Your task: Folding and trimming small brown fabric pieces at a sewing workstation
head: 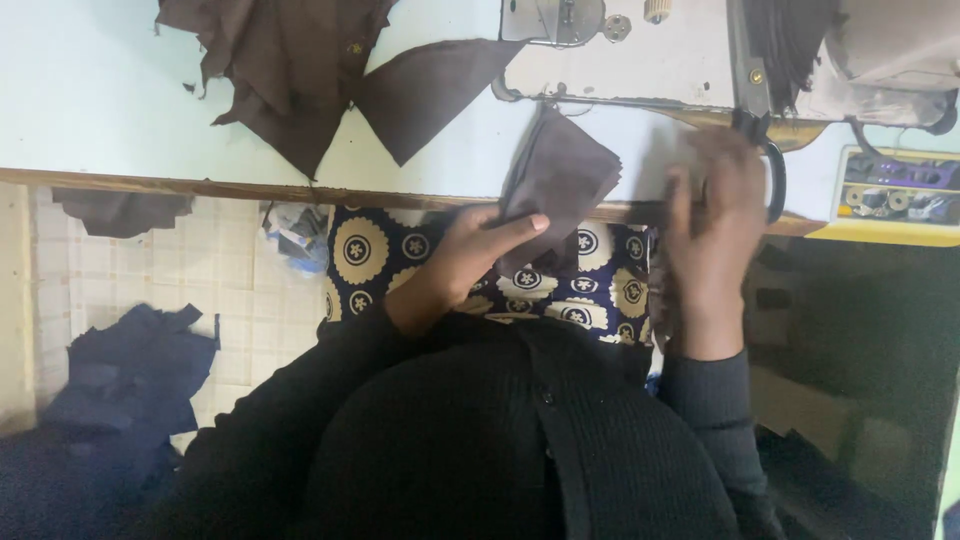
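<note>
Both hands busy: left hand (470,255) pinches brown cloth (560,180).

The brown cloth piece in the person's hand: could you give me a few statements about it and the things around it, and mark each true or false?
1. The left hand holds a brown cloth piece at the table edge. True.
2. The right hand rests flat on the floor. False: it is raised by the table edge, next to the black scissors; it is blurred.
3. More brown cloth pieces lie on the pale table. True.
4. The sewing machine stands on the floor tiles. False: it stands on the table.
5. A heap of dark blue cloth lies on the floor. True.
</note>
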